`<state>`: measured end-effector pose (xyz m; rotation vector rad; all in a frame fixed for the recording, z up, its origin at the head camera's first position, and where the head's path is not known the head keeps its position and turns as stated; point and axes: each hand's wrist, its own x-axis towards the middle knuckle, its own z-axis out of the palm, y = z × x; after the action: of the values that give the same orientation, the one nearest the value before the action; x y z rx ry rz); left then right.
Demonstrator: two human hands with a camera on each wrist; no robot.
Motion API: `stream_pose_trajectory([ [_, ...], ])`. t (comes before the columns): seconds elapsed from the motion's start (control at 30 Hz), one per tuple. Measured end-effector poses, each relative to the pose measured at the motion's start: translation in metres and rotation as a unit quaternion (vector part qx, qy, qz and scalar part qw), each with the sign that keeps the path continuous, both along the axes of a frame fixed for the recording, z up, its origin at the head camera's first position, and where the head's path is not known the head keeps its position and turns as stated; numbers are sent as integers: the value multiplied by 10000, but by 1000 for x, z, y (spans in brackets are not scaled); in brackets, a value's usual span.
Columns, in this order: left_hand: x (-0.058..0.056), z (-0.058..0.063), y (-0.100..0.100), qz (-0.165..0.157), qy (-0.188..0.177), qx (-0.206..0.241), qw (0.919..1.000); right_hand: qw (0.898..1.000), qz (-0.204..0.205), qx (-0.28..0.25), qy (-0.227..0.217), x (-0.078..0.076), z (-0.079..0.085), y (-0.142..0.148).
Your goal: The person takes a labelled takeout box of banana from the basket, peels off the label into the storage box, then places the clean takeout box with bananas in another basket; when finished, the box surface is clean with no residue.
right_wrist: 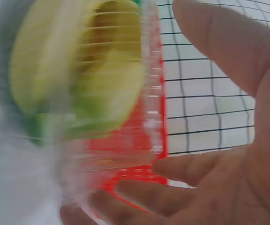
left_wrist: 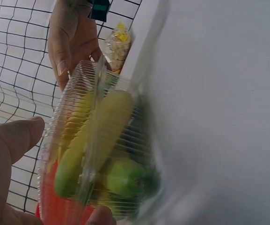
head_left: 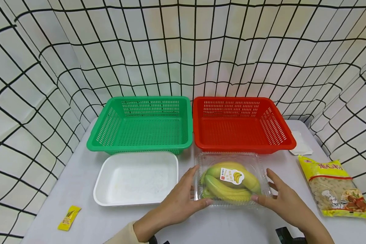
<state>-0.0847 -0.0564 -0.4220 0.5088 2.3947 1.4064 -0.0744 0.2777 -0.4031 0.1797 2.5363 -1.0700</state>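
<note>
A clear plastic clamshell box (head_left: 231, 156) sits in front of the red basket, with yellow-green bananas (head_left: 228, 193) and a white label inside. At its left side is my left hand (head_left: 186, 200), fingers along the wall and thumb extended by the front edge. Around the right side is my right hand (head_left: 283, 196), its fingers spread and loosely bent. In the left wrist view, the thumb (left_wrist: 20, 136) stands apart from the lid while a fingertip (left_wrist: 101, 216) is close to the wall. Blur in the right wrist view hides the exact contact of the right fingers (right_wrist: 144, 194).
Behind stand a green basket (head_left: 93, 146) and a red basket (head_left: 247, 148). A white tray (head_left: 137, 179) lies left of the box. Far left is a small yellow packet (head_left: 69, 218); far right, a yellow food bag (head_left: 335, 189) and white tissue (head_left: 300, 144). Black netting (head_left: 195, 51) surrounds the table.
</note>
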Motion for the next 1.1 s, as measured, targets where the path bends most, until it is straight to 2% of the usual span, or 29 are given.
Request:
stream_pose_trajectory([
  [0.07, 0, 7, -5, -6, -192, 47, 9998, 9990, -5, 65, 433, 0, 6, 1],
  [0.13, -1, 16, -13, 20, -305, 104, 9995, 9941, -10, 201, 1062, -1, 14, -1],
  [0.23, -4, 29, -28, 167, -110, 88, 9998, 9818, 46, 406, 1853, -5, 25, -6],
  [0.3, -7, 37, -42, 335, 131, -22, 9994, 9760, 128, 497, 2115, -9, 32, -10],
  [0.47, -17, 48, -83, 879, 874, -476, 9911, 9768, 584, 553, 1985, -24, 38, -19],
  [0.6, -24, 52, -122, 1353, 1362, -1111, 9751, 9767, 996, 573, 1815, -35, 40, -24],
  [0.73, -26, 50, -163, 1794, 1425, -1613, 9600, 9768, 1204, 687, 1631, -44, 42, -32],
  [0.87, -28, 44, -199, 2124, 1479, -2004, 9449, 9797, 1211, 767, 1400, -50, 42, -38],
  [0.97, -31, 39, -220, 2354, 1485, -2310, 9323, 9818, 1181, 770, 1274, -52, 40, -40],
  [1.1, -34, 32, -239, 2605, 1233, -2684, 9192, 9820, 1207, 757, 1237, -54, 38, -42],
])
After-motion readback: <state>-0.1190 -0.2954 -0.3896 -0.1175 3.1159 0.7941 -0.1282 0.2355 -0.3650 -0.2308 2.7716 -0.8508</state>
